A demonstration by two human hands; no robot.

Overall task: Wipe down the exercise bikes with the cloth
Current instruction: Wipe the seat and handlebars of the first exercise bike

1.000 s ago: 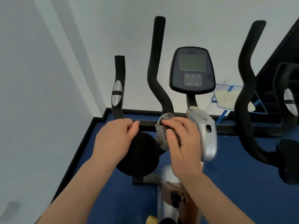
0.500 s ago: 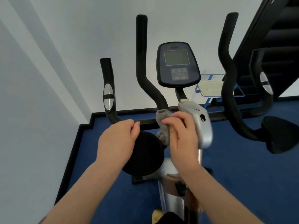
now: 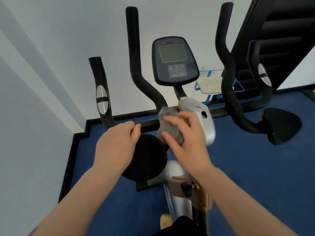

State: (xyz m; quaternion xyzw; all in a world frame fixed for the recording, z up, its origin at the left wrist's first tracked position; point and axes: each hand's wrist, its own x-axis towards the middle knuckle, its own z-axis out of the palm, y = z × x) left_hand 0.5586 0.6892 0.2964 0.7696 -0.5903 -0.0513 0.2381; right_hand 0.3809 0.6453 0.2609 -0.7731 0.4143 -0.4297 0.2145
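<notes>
An exercise bike stands right before me, with a black console [image 3: 175, 61] on a silver stem housing [image 3: 202, 120] and black foam handlebars [image 3: 136, 53]. My right hand [image 3: 185, 140] presses a grey cloth [image 3: 167, 116] against the handlebar crossbar, just left of the silver housing; its fingers are spread over the cloth. My left hand [image 3: 117, 147] grips the left part of the crossbar, above a round black arm pad [image 3: 150, 159]. A silver pulse sensor [image 3: 101, 99] sits on the left grip.
White walls close in on the left and behind. Blue carpet [image 3: 255, 167] covers the floor. A second black arm pad [image 3: 281, 126] juts out right. A blue-framed stand with a pale tray [image 3: 211, 81] and a dark slatted structure [image 3: 281, 40] stand behind, right.
My right hand has spread its fingers and shifted over the cloth on the crossbar. The left hand keeps its hold. The view has tilted and turned slightly right.
</notes>
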